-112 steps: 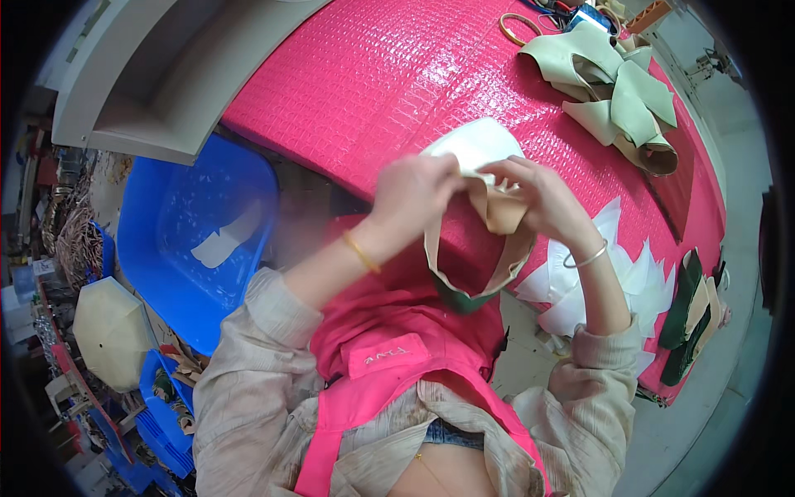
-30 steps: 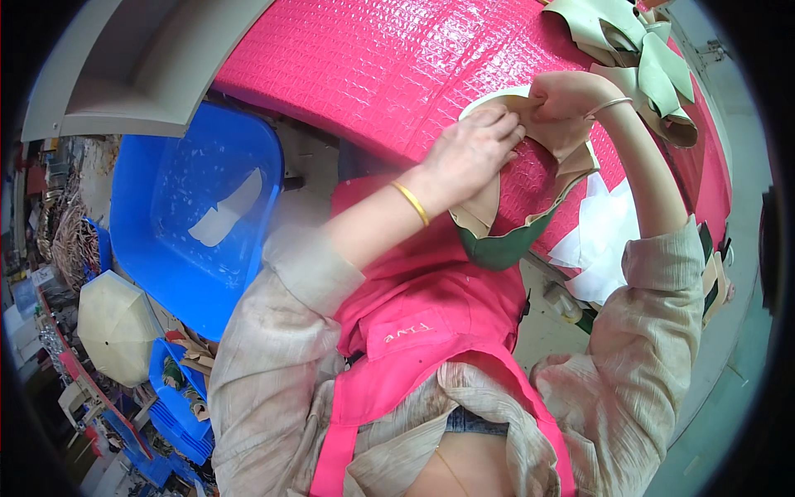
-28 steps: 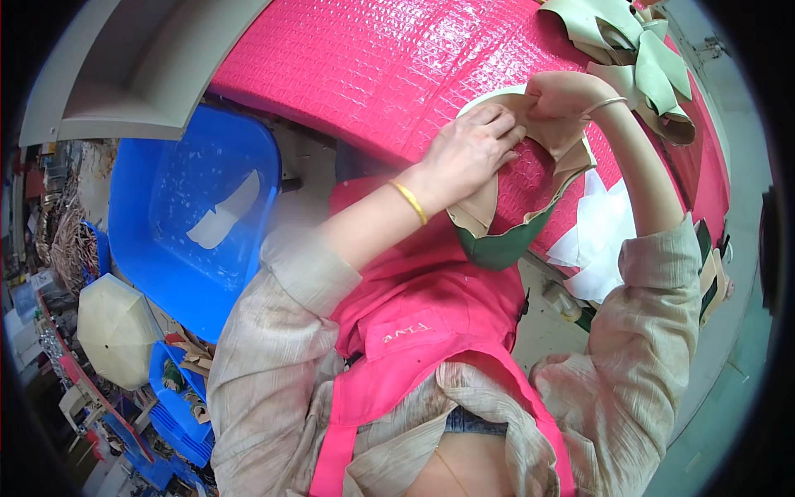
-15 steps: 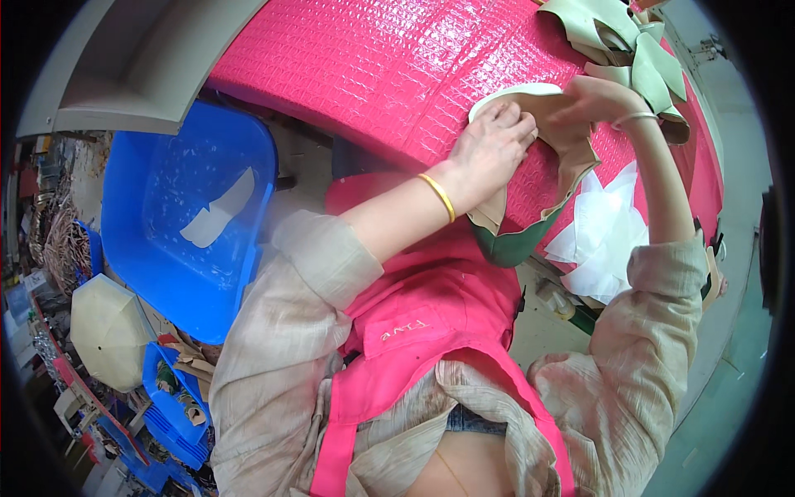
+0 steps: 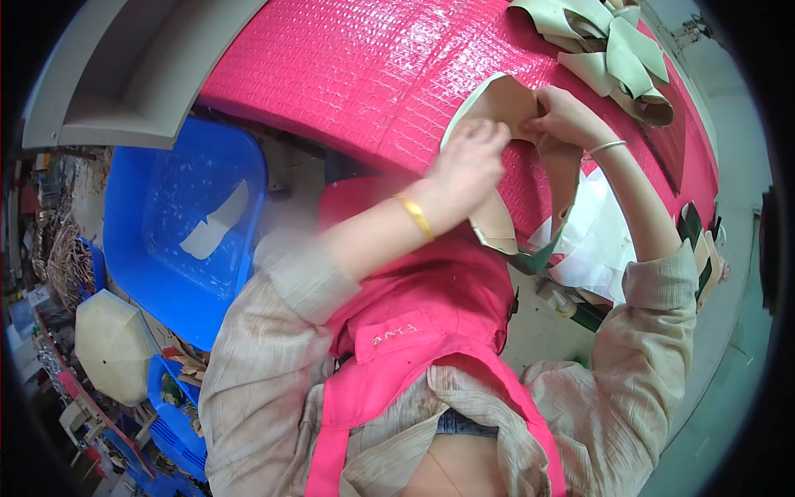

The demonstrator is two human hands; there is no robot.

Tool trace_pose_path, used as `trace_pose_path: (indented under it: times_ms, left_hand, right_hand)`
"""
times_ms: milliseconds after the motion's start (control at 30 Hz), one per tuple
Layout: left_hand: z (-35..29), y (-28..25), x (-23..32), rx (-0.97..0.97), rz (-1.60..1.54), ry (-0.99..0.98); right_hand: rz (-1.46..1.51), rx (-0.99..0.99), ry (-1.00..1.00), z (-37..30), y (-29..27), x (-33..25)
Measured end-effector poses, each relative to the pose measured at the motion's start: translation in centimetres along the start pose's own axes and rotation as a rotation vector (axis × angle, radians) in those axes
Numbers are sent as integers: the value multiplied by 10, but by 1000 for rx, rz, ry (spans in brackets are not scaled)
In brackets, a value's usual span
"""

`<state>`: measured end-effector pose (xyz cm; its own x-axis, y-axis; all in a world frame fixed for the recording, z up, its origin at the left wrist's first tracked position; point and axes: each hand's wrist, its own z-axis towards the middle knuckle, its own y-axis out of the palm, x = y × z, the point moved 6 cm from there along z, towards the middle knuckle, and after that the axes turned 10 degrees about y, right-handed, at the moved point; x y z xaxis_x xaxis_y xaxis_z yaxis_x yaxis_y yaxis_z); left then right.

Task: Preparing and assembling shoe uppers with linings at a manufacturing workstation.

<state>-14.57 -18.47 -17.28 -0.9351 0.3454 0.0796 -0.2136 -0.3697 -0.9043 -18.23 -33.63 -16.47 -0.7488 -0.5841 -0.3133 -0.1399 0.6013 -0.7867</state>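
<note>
Over the near edge of a pink-covered table (image 5: 331, 91), my two hands work on a curved shoe upper (image 5: 507, 98), apparently leather, with a tan inner face and a dark green outer face at its lower end. My right hand (image 5: 571, 120) is closed in a pinch on the upper's inner edge. My left hand (image 5: 468, 170) lies against its left side with the fingers curled in, somewhat blurred; the fingertips are hard to make out. White thin sheets (image 5: 592, 236) lie in a heap beside the upper, partly behind it.
Pale green uppers (image 5: 636, 58) are piled at the table's far right. Left of me stands a blue tub (image 5: 132, 248) with a white cut piece (image 5: 217, 222) inside. A grey open box (image 5: 124, 74) juts in at upper left. A cream umbrella-like object (image 5: 112, 348) is lower left.
My left hand has moved left and slightly down, with the shoe upper shifted left too. My right hand has slid left along its edge and still pinches it.
</note>
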Motion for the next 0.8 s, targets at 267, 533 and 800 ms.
trace_pose_path:
  times_ms: [267, 533, 800]
  left_hand:
    - [1, 2, -11, -71, -128, -67]
    - [8, 4, -13, 59, -194, -7]
    - [16, 17, -9, 205, -189, 34]
  right_hand:
    - [-125, 94, -7, 1, 1, 0]
    - [-80, 142, -45, -3, 4, -1]
    - [-196, 215, -19, -27, -14, 0]
